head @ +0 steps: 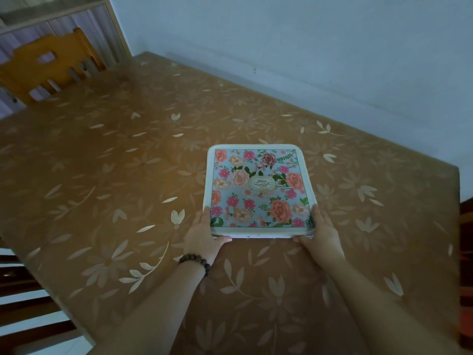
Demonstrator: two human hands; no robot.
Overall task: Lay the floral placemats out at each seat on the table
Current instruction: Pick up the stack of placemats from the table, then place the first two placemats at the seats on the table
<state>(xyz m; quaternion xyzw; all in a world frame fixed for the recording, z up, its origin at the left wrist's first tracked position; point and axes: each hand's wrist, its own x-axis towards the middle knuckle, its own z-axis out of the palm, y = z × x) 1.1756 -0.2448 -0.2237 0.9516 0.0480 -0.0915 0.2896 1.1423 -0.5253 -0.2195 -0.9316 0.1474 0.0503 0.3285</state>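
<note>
A stack of floral placemats [258, 188], pale blue with pink and peach flowers and a white border, lies flat on the table [115, 175] a little right of centre. My left hand [204, 234], with a bead bracelet on its wrist, grips the stack's near left corner, thumb under the front edge. At the near right corner my right hand [320, 231] holds the stack the same way. How many mats the stack holds cannot be told.
The table carries a brown cloth with pale flower prints. A wooden chair [48, 67] stands at the far left side. A second chair's dark slats [23, 290] show at the near left. The far edge meets a pale wall [307, 60].
</note>
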